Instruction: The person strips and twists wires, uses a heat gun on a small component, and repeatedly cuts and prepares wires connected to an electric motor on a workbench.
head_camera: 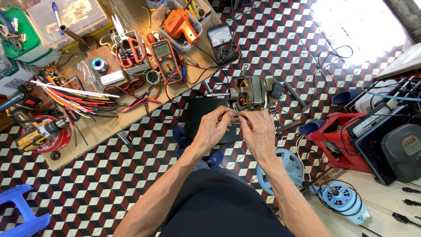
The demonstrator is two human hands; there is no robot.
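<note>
- Pinching thin wires (237,115) between them, the left hand (214,127) and the right hand (259,134) meet just in front of a small electric motor (251,92).
- Both hands have their fingertips closed on the wires, thumbs against forefingers; neither hand is loose.
- The motor sits above a black box (199,114) on the checkered tile floor (131,175), its shaft pointing left and copper windings showing.
- The wires run from the motor's near side straight into the fingers.
- To the left stands a low wooden table (94,131), crowded with tools.
- On it lie 2 meters: an orange digital multimeter (165,59) and a black analog meter (222,41) at the table's right end.
- Red-handled scissors (127,48) rest in a small tray beside the orange meter.
- A bundle of coloured cables (79,98) spreads across the table's middle, and a yellow drill (35,129) lies at its left edge.
- A blue fan part (287,169) lies on the floor near the right forearm, and a red stool (340,140) stands further right.
</note>
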